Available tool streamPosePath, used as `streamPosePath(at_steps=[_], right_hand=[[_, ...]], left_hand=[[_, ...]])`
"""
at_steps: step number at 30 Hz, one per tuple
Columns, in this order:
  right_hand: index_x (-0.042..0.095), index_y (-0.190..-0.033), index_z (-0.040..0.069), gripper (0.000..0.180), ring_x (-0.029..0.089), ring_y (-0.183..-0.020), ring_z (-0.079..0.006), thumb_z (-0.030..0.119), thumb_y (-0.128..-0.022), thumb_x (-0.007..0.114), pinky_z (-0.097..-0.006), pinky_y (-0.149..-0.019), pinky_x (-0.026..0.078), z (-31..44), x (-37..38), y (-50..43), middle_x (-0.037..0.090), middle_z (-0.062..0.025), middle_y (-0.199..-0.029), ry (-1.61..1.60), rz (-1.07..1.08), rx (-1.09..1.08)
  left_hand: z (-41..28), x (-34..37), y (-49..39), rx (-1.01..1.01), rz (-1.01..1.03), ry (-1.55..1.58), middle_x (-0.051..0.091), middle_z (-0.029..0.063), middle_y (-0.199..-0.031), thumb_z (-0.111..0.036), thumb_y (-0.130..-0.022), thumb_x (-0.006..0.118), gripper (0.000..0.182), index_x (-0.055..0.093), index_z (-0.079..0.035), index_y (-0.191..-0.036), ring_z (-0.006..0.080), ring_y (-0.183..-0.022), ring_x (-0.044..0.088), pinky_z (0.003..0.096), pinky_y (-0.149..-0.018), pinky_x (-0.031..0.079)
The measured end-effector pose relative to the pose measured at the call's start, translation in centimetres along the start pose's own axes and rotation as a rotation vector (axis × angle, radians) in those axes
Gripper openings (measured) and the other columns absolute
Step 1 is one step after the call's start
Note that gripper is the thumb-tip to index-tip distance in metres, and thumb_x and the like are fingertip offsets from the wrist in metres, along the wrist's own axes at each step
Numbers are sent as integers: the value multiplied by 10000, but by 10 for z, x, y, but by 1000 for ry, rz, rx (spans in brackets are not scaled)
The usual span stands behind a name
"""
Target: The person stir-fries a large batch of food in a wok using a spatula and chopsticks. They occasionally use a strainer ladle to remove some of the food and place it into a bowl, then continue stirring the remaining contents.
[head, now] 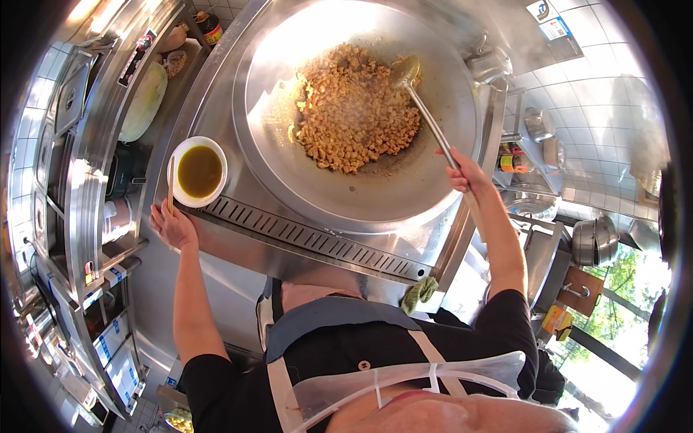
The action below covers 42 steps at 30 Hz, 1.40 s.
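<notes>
A large steel wok [335, 200] is set into the stove top in front of me. Browned, diced food that looks like minced meat [357, 108] fills its middle, with steam over it. My right hand [465, 172] grips the long handle of a metal wok ladle [406, 73], whose head rests at the food's right edge. To the left, a white bowl [223, 187] of dark yellow-green liquid [200, 172] stands on the steel counter. My left hand [174, 224] is closed around thin wooden chopsticks [171, 181], which pass along the bowl's left rim.
A slotted drain strip [308, 238] runs along the stove's front. A green cloth [419, 295] hangs at the near right corner. On the left are steel shelves with a large pale green melon or gourd [145, 103]. Metal pots [594, 241] stand on the right-hand rack.
</notes>
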State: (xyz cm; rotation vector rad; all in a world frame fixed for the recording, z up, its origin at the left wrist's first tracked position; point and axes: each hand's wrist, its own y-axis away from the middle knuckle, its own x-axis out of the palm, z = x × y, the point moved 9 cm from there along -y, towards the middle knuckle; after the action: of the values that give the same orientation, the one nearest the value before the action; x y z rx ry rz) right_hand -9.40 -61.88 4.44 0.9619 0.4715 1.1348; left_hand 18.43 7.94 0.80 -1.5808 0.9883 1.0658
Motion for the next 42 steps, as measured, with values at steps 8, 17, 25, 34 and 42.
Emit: streamPosePath(at_steps=[8,17,25,34,42], right_hand=[[572,-1205,162,333,670,-791,-333,344,-926,575,-469,-655,508,140,-81,83,669,-164,-811,1817,-890,-292],[514,-1259,252,327,686,-811,-330,310,-940,554,-468,-670,535,224,-57,-31,687,-124,-847,2039,-964,-339],[467,-1364,364,418,676,-873,-321,374,-951,535,-469,-758,539,150,23,-130,692,-101,-970,1795,-735,-490],[585,-1245,334,319,664,-842,-277,323,-925,581,-424,-719,533,139,73,-66,660,-44,-884,1620,-803,-574],[608,-1155,225,322,680,-810,-263,106,-857,578,-385,-630,557,164,80,42,643,-30,-847,2029,-1219,-717]], left_hand=[[-4,-4,1,5,6,1,418,58,-1476,-236,-956,529,285,603,-230,-1231,326,-1361,347,454,-1056,372],[-4,-3,1,21,3,8,442,74,-1454,-240,-958,531,267,638,-209,-1201,320,-1354,354,430,-1094,343],[-6,-5,3,21,-21,-20,454,77,-1442,-241,-951,543,263,639,-212,-1194,328,-1339,375,435,-1069,366],[-7,-5,0,31,-10,11,428,83,-1459,-254,-965,520,267,626,-213,-1207,328,-1364,338,462,-1069,354],[-3,2,1,-41,79,63,370,74,-1508,-277,-981,483,292,595,-219,-1245,326,-1407,272,487,-1078,316]])
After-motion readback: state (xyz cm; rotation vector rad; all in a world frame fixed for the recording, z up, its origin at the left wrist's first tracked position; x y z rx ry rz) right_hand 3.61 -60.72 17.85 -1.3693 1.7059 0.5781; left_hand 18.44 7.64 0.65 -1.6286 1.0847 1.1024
